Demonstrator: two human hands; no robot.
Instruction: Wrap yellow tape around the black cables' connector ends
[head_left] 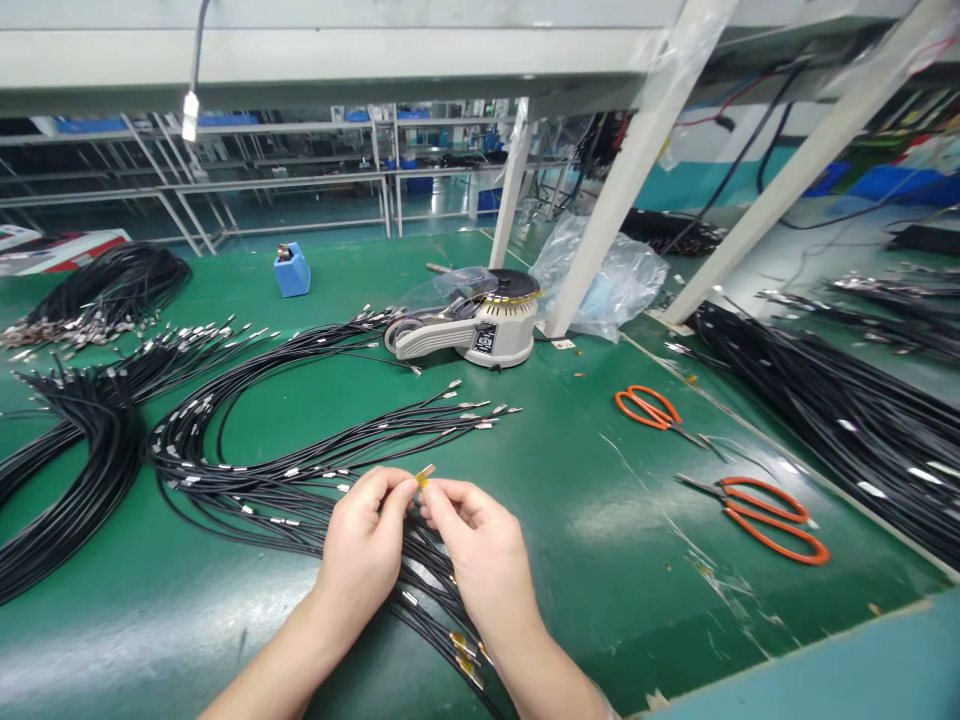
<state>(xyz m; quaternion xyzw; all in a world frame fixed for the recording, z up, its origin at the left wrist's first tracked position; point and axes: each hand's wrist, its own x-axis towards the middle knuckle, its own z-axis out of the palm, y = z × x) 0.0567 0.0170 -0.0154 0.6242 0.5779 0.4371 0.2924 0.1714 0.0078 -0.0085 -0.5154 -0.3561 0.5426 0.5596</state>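
Observation:
My left hand (366, 535) and my right hand (484, 545) meet over the bench, fingertips pinched together. Between them is a cable end (427, 473) with a metal tip and a bit of yellow tape on it. The left thumb and forefinger grip it, and the right fingers press at its yellow part. Under both hands runs a curved bundle of black cables (285, 533) with silver ends and small white labels. Near my right wrist, several cable ends (465, 650) carry yellow tape. My fingers hide part of the held cable.
A round tape dispenser (499, 335) stands ahead, with a blue block-shaped holder (291, 271) to its left. Two orange-handled scissors (651, 408) (772, 515) lie to the right. More black cables (82, 450) lie left, others (840, 430) beyond the right-hand ledge. White posts (630, 160) rise behind.

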